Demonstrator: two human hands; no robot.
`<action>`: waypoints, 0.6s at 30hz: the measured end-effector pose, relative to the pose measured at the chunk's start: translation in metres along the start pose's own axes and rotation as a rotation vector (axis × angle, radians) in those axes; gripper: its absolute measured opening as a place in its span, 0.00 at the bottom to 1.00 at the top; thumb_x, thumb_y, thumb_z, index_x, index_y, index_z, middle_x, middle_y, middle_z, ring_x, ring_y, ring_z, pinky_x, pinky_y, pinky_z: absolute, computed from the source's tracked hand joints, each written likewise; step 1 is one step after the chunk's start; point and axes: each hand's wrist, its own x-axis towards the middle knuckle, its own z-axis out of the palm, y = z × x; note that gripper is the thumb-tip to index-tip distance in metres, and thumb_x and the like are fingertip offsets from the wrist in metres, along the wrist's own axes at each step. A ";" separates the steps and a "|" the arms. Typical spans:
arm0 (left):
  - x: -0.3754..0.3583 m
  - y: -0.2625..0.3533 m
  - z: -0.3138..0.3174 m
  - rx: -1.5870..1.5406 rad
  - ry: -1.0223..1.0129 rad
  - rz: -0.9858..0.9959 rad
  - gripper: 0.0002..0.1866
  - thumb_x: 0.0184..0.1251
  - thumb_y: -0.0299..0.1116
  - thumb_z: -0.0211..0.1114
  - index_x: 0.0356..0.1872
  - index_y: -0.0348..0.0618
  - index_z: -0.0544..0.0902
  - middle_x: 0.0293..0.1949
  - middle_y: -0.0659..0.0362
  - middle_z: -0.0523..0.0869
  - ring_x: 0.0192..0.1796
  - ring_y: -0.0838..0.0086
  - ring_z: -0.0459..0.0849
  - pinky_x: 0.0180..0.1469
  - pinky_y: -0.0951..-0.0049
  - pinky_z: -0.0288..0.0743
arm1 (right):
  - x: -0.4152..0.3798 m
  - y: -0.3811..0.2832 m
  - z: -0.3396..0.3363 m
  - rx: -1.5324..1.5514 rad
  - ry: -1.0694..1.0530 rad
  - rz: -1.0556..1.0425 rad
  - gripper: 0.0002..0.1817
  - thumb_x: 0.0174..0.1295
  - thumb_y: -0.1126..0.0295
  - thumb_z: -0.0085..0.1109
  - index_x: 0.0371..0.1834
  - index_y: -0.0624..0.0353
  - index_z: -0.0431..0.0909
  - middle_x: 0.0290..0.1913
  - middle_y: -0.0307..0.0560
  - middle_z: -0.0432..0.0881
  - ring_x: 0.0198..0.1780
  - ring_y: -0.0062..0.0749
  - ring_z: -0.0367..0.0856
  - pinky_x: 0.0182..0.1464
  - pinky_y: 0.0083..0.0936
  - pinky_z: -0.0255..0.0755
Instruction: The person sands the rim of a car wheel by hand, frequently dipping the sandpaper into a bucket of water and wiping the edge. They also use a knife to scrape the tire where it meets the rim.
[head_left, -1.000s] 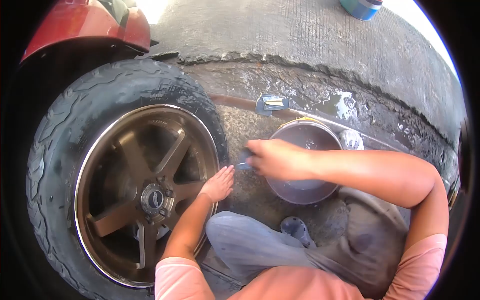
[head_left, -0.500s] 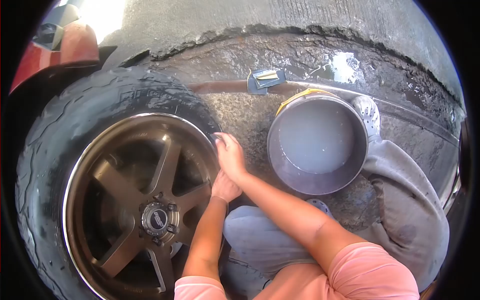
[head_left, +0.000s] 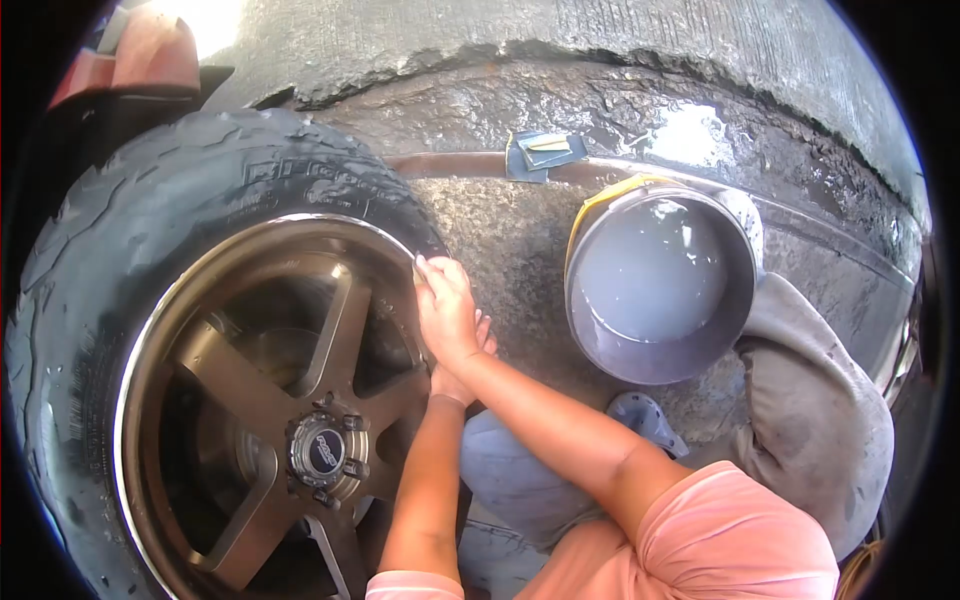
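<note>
Wet, cracked concrete under us, w/ bucket (head_left: 660,290) of cloudy water nearby. Our right hand (head_left: 445,310) presses fingers-closed on the wheel rim (head_left: 395,245); can't tell what it grips. Left hand (head_left: 462,375) sits mostly hidden beneath. Risk: fingers slipping off the wet rim edge.

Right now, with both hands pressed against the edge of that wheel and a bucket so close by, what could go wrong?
The right hand is on the rim edge, with the left hand tucked under it; fingers could scrape on the metal lip. The bucket of cloudy water stands close by the right arm, so a backward swing of the elbow might tip it. The ground looks wet, so the crouched feet might slip.
</note>
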 end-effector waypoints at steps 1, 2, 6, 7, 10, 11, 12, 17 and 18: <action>-0.001 0.000 0.002 0.018 -0.012 0.008 0.23 0.80 0.47 0.51 0.65 0.45 0.80 0.81 0.53 0.64 0.86 0.59 0.51 0.86 0.51 0.42 | 0.004 -0.007 0.001 0.002 0.008 -0.012 0.24 0.59 0.81 0.66 0.61 0.62 0.82 0.52 0.53 0.80 0.55 0.52 0.79 0.61 0.40 0.74; -0.002 -0.001 0.005 0.026 -0.016 0.007 0.23 0.80 0.47 0.50 0.65 0.46 0.80 0.81 0.53 0.64 0.86 0.59 0.52 0.86 0.51 0.42 | 0.014 -0.011 0.006 0.018 0.041 -0.096 0.26 0.58 0.82 0.66 0.63 0.62 0.81 0.52 0.53 0.80 0.56 0.52 0.79 0.61 0.39 0.75; 0.001 0.000 -0.007 0.082 -0.057 0.010 0.24 0.80 0.46 0.48 0.67 0.47 0.79 0.81 0.54 0.65 0.86 0.59 0.53 0.86 0.52 0.42 | 0.030 -0.023 0.003 0.057 0.002 -0.127 0.28 0.56 0.84 0.65 0.64 0.60 0.81 0.53 0.53 0.80 0.57 0.52 0.79 0.62 0.39 0.75; 0.002 0.000 -0.009 0.056 -0.064 0.005 0.24 0.80 0.46 0.48 0.67 0.47 0.78 0.81 0.54 0.65 0.86 0.59 0.53 0.86 0.52 0.42 | 0.020 -0.009 0.002 0.044 -0.005 -0.129 0.28 0.56 0.84 0.64 0.64 0.60 0.81 0.53 0.53 0.81 0.57 0.52 0.79 0.62 0.39 0.75; 0.001 0.000 -0.008 -0.048 -0.042 -0.006 0.25 0.79 0.45 0.48 0.69 0.46 0.77 0.81 0.54 0.65 0.86 0.59 0.53 0.86 0.50 0.44 | 0.003 0.003 -0.003 0.013 -0.027 -0.047 0.26 0.57 0.82 0.64 0.63 0.61 0.82 0.52 0.53 0.81 0.58 0.53 0.79 0.64 0.41 0.74; 0.002 0.000 -0.006 -0.009 -0.056 0.004 0.25 0.79 0.45 0.48 0.69 0.47 0.77 0.81 0.54 0.65 0.86 0.59 0.53 0.86 0.50 0.44 | 0.004 0.004 0.001 0.017 -0.015 -0.050 0.26 0.57 0.82 0.64 0.63 0.61 0.82 0.52 0.53 0.81 0.58 0.53 0.79 0.64 0.41 0.73; 0.000 0.001 -0.005 0.031 -0.077 0.016 0.25 0.79 0.44 0.48 0.69 0.47 0.76 0.81 0.53 0.64 0.86 0.59 0.53 0.86 0.50 0.44 | 0.008 -0.005 0.004 0.024 -0.002 -0.047 0.26 0.57 0.82 0.65 0.62 0.61 0.82 0.52 0.54 0.81 0.58 0.54 0.79 0.64 0.41 0.73; -0.003 0.000 -0.009 -0.018 -0.092 0.008 0.24 0.79 0.45 0.49 0.69 0.47 0.76 0.81 0.53 0.64 0.85 0.59 0.54 0.86 0.51 0.44 | 0.037 -0.032 -0.002 0.030 -0.036 -0.106 0.23 0.57 0.81 0.63 0.59 0.63 0.83 0.53 0.55 0.81 0.56 0.52 0.80 0.62 0.40 0.75; 0.001 0.001 -0.015 -0.024 -0.111 0.001 0.24 0.79 0.45 0.49 0.69 0.47 0.76 0.81 0.53 0.64 0.85 0.59 0.54 0.86 0.51 0.44 | 0.022 -0.018 -0.007 0.004 -0.050 -0.092 0.23 0.58 0.81 0.61 0.59 0.63 0.83 0.53 0.55 0.81 0.56 0.51 0.81 0.62 0.39 0.75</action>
